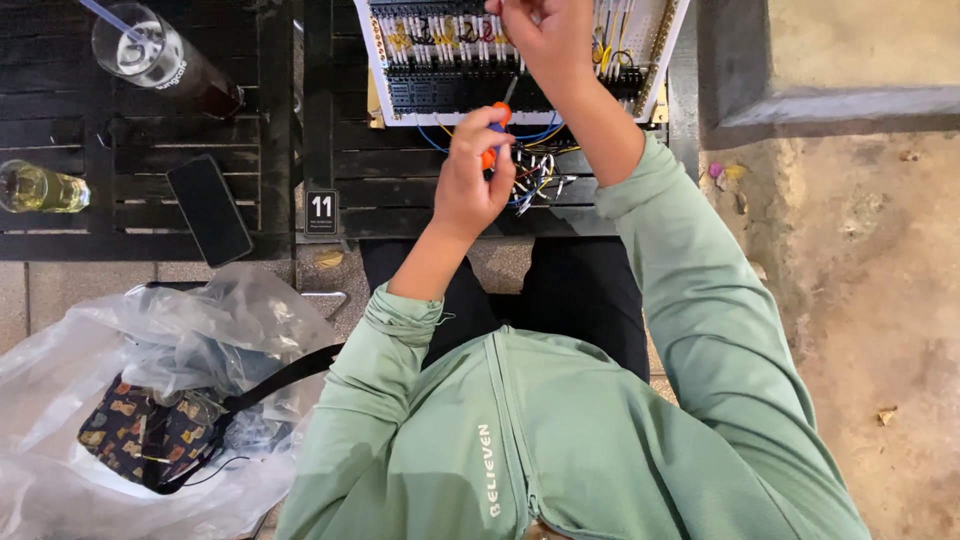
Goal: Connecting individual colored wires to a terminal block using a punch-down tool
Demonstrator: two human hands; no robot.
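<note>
Wiring board (440, 75) lies flat on the dark slatted desk (400, 195), just beyond my fingers. My left hand (470, 180) is closed around an orange-handled screwdriver (493, 135), its tip aimed at the board's lower edge. My right hand (545, 35) reaches further up over the board, fingers pinched together at the top row; what they pinch is too small to tell. Many short wires already sit in neat rows across the board, so I judge much of the wiring done. A loose bundle of wires (535, 175) just right of my left fingers is not yet placed, so work remains. Well to the left of both hands lie a black phone (209, 208), 2 glasses (150, 52), and lower down a plastic bag (90, 400).
</note>
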